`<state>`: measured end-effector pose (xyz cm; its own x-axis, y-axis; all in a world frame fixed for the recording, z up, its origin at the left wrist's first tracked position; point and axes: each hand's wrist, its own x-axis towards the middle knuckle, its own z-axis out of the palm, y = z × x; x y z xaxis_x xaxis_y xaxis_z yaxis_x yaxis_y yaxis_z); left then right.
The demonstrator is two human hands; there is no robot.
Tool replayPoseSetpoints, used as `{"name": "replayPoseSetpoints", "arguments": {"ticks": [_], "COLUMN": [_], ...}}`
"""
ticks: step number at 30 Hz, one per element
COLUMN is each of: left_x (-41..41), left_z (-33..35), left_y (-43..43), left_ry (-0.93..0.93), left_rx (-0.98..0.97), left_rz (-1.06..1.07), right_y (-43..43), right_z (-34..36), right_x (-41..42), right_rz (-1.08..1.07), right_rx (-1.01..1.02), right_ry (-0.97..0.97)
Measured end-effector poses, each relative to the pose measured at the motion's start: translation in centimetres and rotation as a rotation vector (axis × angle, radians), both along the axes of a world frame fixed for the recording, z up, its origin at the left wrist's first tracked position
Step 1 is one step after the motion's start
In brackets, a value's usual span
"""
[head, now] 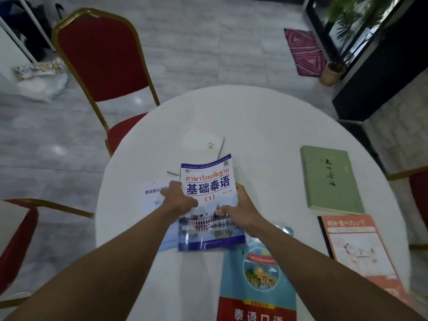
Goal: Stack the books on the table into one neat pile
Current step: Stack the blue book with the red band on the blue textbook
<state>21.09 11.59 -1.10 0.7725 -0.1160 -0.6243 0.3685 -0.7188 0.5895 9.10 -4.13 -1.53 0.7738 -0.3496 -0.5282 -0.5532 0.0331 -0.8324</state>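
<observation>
Nearest the viewer, a teal book with a red band (257, 274) lies flat on the round white surface (266, 117), just below and to the right of the right hand, its top corner tucked under the right forearm. Both hands clasp the blue Thai textbook (209, 205) by its side edges: the left hand (178, 199) has its grip pressed onto the left edge with the thumb on the cover, and the right hand (240, 208) pinches the right edge, fingers curled around it. Under that book, sticking out beside the left hand, lies a pale blue booklet (151, 198). Well to the right of the right hand sits an orange book (356, 246), with a green book (330, 179) touching its far end. Just beyond the hands, a white book (203, 144) peeks out from behind the textbook. Past the surface stands a red chair (104, 63) on the tiled floor.
</observation>
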Motion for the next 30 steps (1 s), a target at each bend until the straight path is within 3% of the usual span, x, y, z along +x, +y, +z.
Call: {"name": "replayPoseSetpoints", "arguments": {"ticks": [5,10,15,22,30], "left_x": [-3.7,-9.1,-14.1,-18.6,-20.3], "left_z": [1.4,1.8,0.3,-1.5,-2.1], "left_y": [-1.4,-3.4,-3.8,-2.8,-2.2], "left_ry": [0.010,-0.221,-0.195,-0.165,-0.249], "left_rx": [-0.151,-0.061,0.014,0.174,0.216], "left_rz": [-0.070,-0.431,-0.647,-0.667,-0.676], "right_y": [-2.2,-3.8,-4.8,-4.4,-4.1], "right_z": [0.9,0.7,-0.1,-0.8,-1.0], "right_x": [-5.7,-11.7,-17.7,-21.9,-23.3], "right_rz": [-0.050,-0.088,0.062,0.137,0.188], "right_rx": [-0.018,-0.206,-0.358,-0.476,-0.447], "right_ry": [0.037,0.147,0.273,0.270,0.291]}}
